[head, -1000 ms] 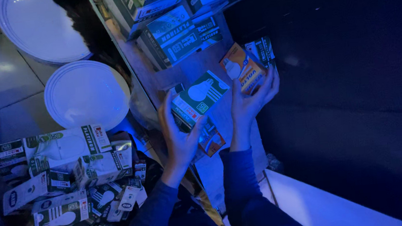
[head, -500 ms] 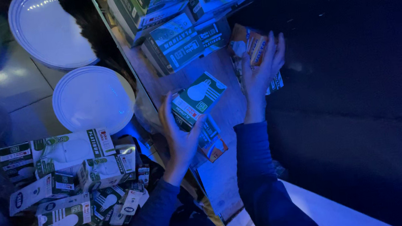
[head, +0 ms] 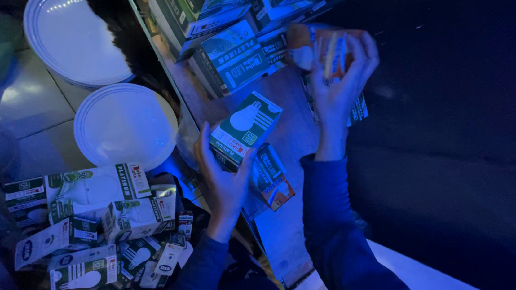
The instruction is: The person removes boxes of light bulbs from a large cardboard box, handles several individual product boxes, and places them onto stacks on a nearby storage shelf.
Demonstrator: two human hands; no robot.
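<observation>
Fingers: our left hand (head: pixel 227 182) is wrapped around a green and white bulb box (head: pixel 245 127), thumb on one side, fingertips on the other. Our right hand (head: pixel 340 91) is closed around an orange box (head: pixel 324 49), up by the row of boxes.
Where the boxes are: green one is held just above the wooden shelf (head: pixel 290 223), over a couple of small boxes lying flat on it. Orange one is touching the stacked boxes (head: pixel 237 53) at the far end, or very nearly; hard to tell in this blue light.
Step, we reckon: shelving stock, orange box going into the row right now.
Next move, our guess: it wants a gap in that row for the green one, kept square so it doesn't knock its neighbours.
Also around: loose pile of boxes (head: pixel 92 240) on the floor to the left, two white plates (head: pixel 122 126) beside it.
</observation>
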